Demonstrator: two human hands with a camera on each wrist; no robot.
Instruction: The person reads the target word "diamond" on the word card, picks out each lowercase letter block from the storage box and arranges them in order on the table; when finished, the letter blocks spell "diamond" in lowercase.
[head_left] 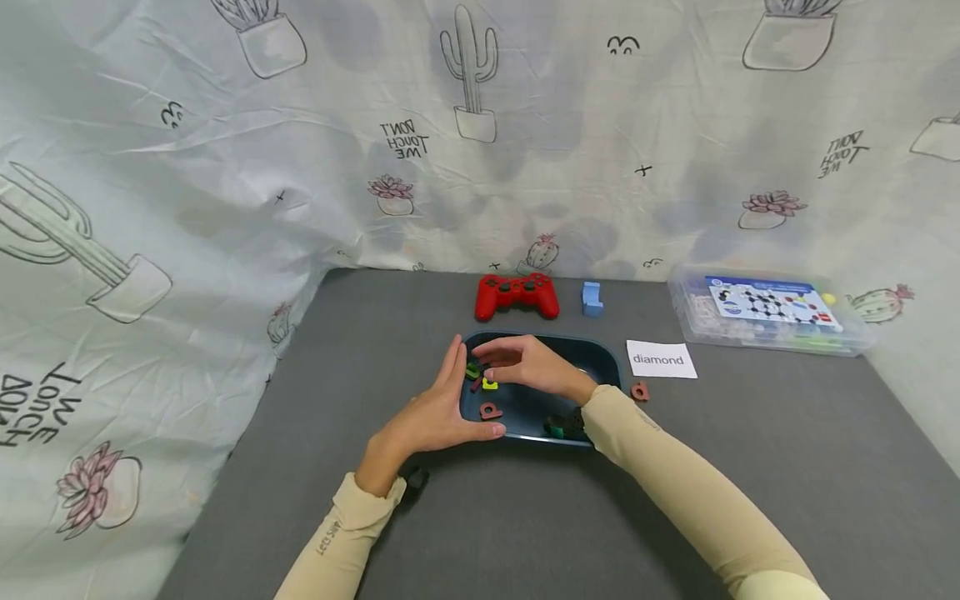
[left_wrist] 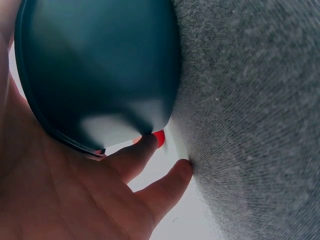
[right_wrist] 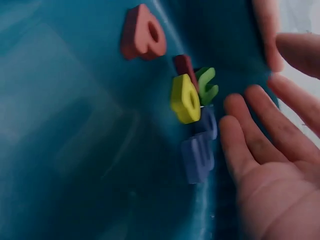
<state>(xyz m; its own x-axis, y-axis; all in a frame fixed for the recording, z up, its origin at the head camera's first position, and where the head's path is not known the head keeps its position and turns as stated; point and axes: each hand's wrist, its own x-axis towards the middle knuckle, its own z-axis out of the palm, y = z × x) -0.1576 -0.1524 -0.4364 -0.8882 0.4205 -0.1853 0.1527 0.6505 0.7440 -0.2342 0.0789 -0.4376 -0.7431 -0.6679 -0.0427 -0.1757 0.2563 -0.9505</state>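
Note:
My left hand rests around the left end of a dark blue-green tray, its thumb by the near rim and straight fingers along the outer wall. In the left wrist view, those fingers touch the tray's side. My right hand reaches inside near the left wall, fingers slightly bent, holding nothing. Beside its fingertips in the right wrist view are a yellow letter, a green letter, a dark red piece and blue letters. A coral letter "a" lies apart from them.
Dark and green pieces lie in the tray's near right corner. Right of the tray are another coral letter and a "diamond" card. Behind stand a red game controller, a blue block and a clear plastic box.

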